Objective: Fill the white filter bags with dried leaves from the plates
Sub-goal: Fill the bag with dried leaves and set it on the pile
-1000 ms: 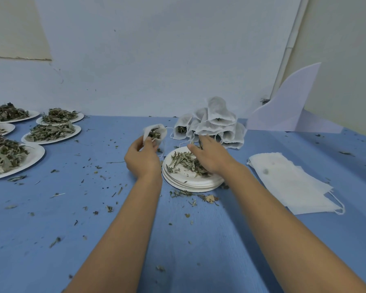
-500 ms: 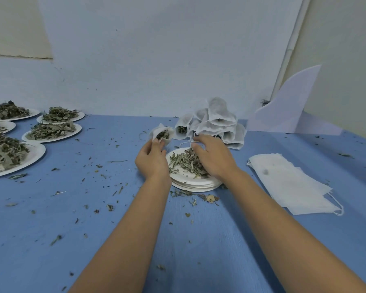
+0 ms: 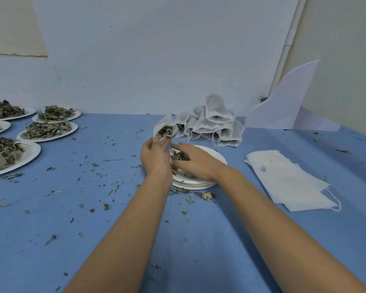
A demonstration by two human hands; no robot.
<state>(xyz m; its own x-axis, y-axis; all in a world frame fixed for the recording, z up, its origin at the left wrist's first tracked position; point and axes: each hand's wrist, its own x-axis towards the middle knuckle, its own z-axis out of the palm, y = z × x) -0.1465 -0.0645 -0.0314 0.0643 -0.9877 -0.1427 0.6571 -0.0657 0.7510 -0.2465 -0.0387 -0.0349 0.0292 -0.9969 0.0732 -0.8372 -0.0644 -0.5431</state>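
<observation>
My left hand [image 3: 155, 158] holds a white filter bag [image 3: 164, 129] upright by its lower edge, its mouth open with dried leaves inside. The bag sits just above the far left rim of a stack of white paper plates [image 3: 216, 157]. My right hand [image 3: 195, 162] lies over the top plate, fingers curled around a clump of dried leaves [image 3: 179, 156]. Behind the plates stands a pile of filled filter bags [image 3: 213, 123]. A flat stack of empty filter bags [image 3: 287, 180] lies to the right.
Several plates heaped with dried leaves [image 3: 44, 130] sit at the far left of the blue table [image 3: 93, 208]. Leaf crumbs are scattered over the surface. A white curved sheet [image 3: 287, 104] leans in the back right corner against the wall.
My left hand has carried the bag rightward to the plate's far left edge. My right hand has slid left across the plate and closed on leaves.
</observation>
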